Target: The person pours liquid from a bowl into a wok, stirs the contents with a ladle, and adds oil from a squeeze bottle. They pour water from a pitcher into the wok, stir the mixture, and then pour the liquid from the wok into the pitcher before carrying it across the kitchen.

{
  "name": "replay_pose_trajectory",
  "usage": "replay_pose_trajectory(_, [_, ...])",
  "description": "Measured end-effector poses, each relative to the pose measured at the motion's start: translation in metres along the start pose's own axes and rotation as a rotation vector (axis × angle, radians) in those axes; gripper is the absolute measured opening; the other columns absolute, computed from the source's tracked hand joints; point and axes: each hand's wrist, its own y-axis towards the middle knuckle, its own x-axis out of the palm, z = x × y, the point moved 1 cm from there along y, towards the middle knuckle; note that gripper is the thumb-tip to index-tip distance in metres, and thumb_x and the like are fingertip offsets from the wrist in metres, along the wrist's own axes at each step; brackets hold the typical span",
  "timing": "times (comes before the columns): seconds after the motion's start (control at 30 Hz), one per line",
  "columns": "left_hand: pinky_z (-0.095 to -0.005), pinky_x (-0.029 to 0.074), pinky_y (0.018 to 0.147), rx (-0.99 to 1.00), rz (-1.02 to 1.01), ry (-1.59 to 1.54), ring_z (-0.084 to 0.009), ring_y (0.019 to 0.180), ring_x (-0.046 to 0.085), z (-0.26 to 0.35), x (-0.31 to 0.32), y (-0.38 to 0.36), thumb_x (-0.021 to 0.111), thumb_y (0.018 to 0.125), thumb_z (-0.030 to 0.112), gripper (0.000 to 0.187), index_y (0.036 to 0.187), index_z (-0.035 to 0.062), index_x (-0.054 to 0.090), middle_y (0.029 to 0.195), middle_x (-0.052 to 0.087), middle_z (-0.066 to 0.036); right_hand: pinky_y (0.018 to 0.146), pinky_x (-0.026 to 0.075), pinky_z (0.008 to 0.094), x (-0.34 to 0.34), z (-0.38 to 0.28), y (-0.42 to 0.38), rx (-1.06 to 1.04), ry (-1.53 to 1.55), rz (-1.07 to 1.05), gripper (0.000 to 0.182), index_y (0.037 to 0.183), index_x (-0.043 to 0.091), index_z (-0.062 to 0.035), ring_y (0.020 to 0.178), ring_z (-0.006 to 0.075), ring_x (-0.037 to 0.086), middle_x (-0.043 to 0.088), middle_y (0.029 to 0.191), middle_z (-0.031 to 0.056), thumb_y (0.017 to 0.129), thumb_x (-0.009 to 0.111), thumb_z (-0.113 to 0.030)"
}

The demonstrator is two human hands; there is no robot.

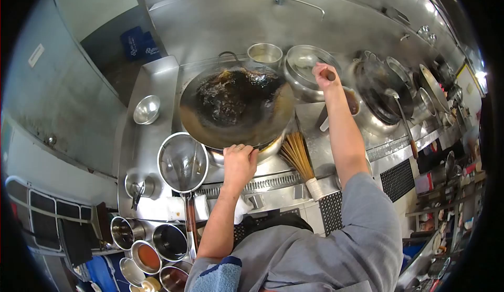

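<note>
A large wok (210,126) with dark, bubbling liquid (236,95) sits on the stove. My left hand (240,161) is closed on the near edge of the wok; what lies under its fingers is partly hidden. My right hand (326,76) grips a wooden handle (329,75) above a metal pot (315,90) to the right of the wok. The far end of the tool seems to be in the bowl-shaped vessel on that pot. A bamboo brush (297,153) lies between the wok and my right forearm.
A strainer (183,163) rests left of my left hand. Behind the wok stands a metal pot of liquid (265,54). Several sauce containers (147,257) are at the lower left. A second wok (380,85) and a ladle (404,121) stand at the right.
</note>
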Motion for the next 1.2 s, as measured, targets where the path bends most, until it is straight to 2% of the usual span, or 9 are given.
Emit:
replay_pose_trajectory(0.17, [-0.0443,0.042,0.075,0.032,0.012,0.004,-0.0332,0.076,0.059,0.002,-0.001,0.001,0.069,0.079,0.015,0.01,0.076,0.0053,0.066,0.075,0.063,-0.013,0.045,0.049,0.0231,0.058,0.036,-0.058,0.18,0.254,-0.13,0.017,0.079,0.036,-0.0012,0.051,0.0148,0.048,0.044,0.07,0.0039,0.093,0.045,0.004])
replay_pose_trajectory(0.3, [-0.0455,0.043,0.094,0.023,0.064,-0.052,-0.038,0.107,0.053,0.025,-0.014,-0.008,0.071,0.081,0.012,0.024,0.102,0.0012,0.065,0.109,0.06,-0.02,0.06,0.052,0.0287,0.06,0.1,-0.12,0.261,0.45,-0.342,0.03,0.097,0.046,0.0158,0.069,0.0199,0.054,0.048,0.079,0.0102,0.07,0.059,0.014])
replay_pose_trajectory(0.37, [-0.0435,0.04,0.1,0.022,0.06,-0.074,-0.0359,0.117,0.049,0.044,-0.025,-0.021,0.07,0.082,0.01,0.027,0.108,0.0019,0.065,0.119,0.057,-0.018,0.056,0.052,0.025,0.065,0.133,-0.15,0.32,0.399,-0.312,0.019,0.091,0.045,0.0102,0.064,0.0154,0.054,0.048,0.076,0.0077,0.076,0.057,0.012])
replay_pose_trajectory(0.6, [-0.0388,0.051,0.083,0.147,-0.512,-0.455,-0.032,0.089,0.067,0.052,0.002,-0.097,0.069,0.082,0.007,0.019,0.099,-0.0022,0.067,0.095,0.068,-0.017,0.048,0.048,0.0171,0.026,0.22,-0.213,0.489,0.353,-0.203,0.014,0.082,0.04,-0.0028,0.054,0.0076,0.053,0.048,0.07,0.0009,0.088,0.051,0.003])
replay_pose_trajectory(0.9, [-0.0425,0.051,0.086,0.182,-0.729,-0.657,-0.0424,0.098,0.065,0.086,0.071,-0.138,0.062,0.085,0.01,0.025,0.103,-0.0077,0.065,0.098,0.069,-0.026,0.051,0.05,0.0179,-0.039,0.265,-0.191,0.462,0.215,-0.184,0.022,0.079,0.042,-0.0038,0.052,0.0065,0.05,0.047,0.066,0.0001,0.091,0.061,-0.005])
replay_pose_trajectory(0.93, [-0.0424,0.05,0.087,0.196,-0.718,-0.704,-0.0419,0.1,0.065,0.095,0.077,-0.138,0.062,0.085,0.01,0.026,0.104,-0.008,0.065,0.099,0.068,-0.026,0.057,0.054,0.0205,-0.061,0.26,-0.177,0.515,0.237,-0.289,0.027,0.085,0.043,-0.0002,0.065,0.0127,0.058,0.049,0.074,0.0054,0.092,0.065,-0.014])
replay_pose_trajectory(1.07, [-0.0398,0.044,0.098,0.177,-0.898,-0.744,-0.0326,0.117,0.058,0.114,0.101,-0.126,0.061,0.088,0.012,0.037,0.12,-0.0064,0.057,0.121,0.063,-0.022,0.072,0.059,0.0317,-0.09,0.239,-0.199,0.083,0.098,0.137,0.044,0.101,0.046,0.0069,0.104,0.0291,0.058,0.051,0.103,0.0189,0.092,0.066,-0.031])
replay_pose_trajectory(1.13, [-0.0419,0.047,0.089,0.165,-0.887,-0.662,-0.0354,0.106,0.062,0.124,0.12,-0.118,0.057,0.088,0.011,0.027,0.109,-0.0062,0.061,0.108,0.066,-0.024,0.072,0.059,0.0332,-0.093,0.232,-0.246,0.031,-0.003,0.132,0.043,0.106,0.051,0.0054,0.098,0.0262,0.061,0.057,0.106,0.0183,0.094,0.064,-0.033])
replay_pose_trajectory(1.2, [-0.0385,0.048,0.08,0.598,-0.592,-0.272,-0.0294,0.094,0.063,0.08,0.181,-0.131,0.056,0.089,0.013,0.024,0.106,-0.0032,0.062,0.099,0.065,-0.019,0.072,0.059,0.0332,-0.119,0.221,-0.297,0.028,-0.236,0.081,0.045,0.113,0.055,0.0034,0.092,0.023,0.065,0.063,0.105,0.016,0.095,0.061,-0.038])
